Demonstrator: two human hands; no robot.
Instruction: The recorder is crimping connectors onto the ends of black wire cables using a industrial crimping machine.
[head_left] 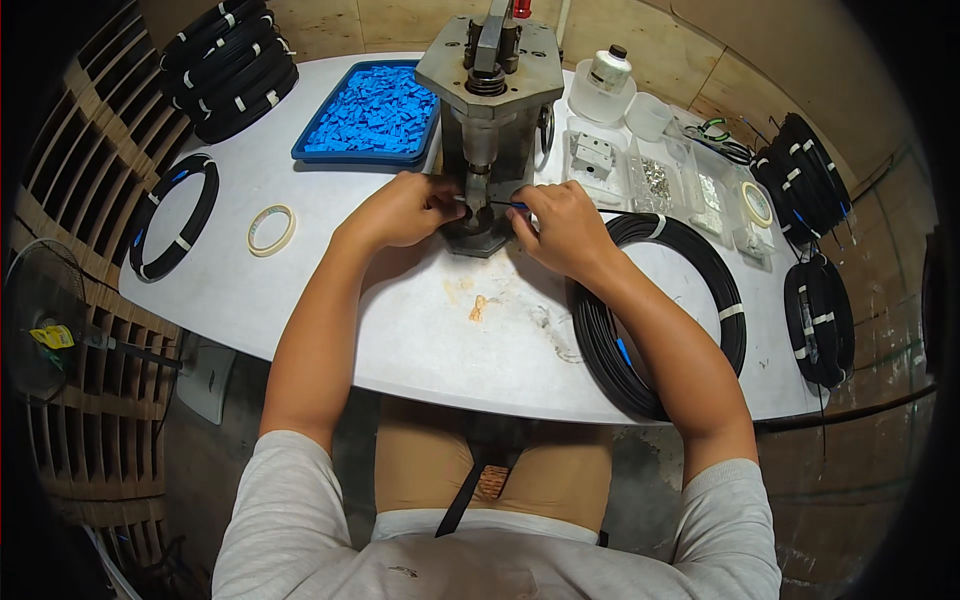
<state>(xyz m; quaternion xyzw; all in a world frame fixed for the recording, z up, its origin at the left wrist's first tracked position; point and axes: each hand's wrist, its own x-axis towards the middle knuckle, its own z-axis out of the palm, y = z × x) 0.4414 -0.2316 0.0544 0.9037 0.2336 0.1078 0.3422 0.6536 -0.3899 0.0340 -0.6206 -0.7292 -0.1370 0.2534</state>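
Observation:
A grey metal bench press (462, 95) stands at the far middle of the white table, its ram (482, 145) coming down over a small die. At the right side of the die, my right hand (562, 222) pinches a thin black cable (507, 204) with a bit of blue at the fingertips. The cable runs left toward the die. My left hand (405, 212) is closed at the die's left side; what its fingertips grip is hidden. Beside my right forearm lies a large coil of black cable (733, 312) with white ties and a blue piece.
Left of the press, a dark blue tray (300, 157) holds many small blue plastic pieces (370, 108). A tape roll (271, 231) and a thin cable coil (144, 225) lie further left. Stacked coils (225, 75) stand behind. Clear bins (655, 185), a white bottle (610, 70) and more coils (818, 318) fill the right.

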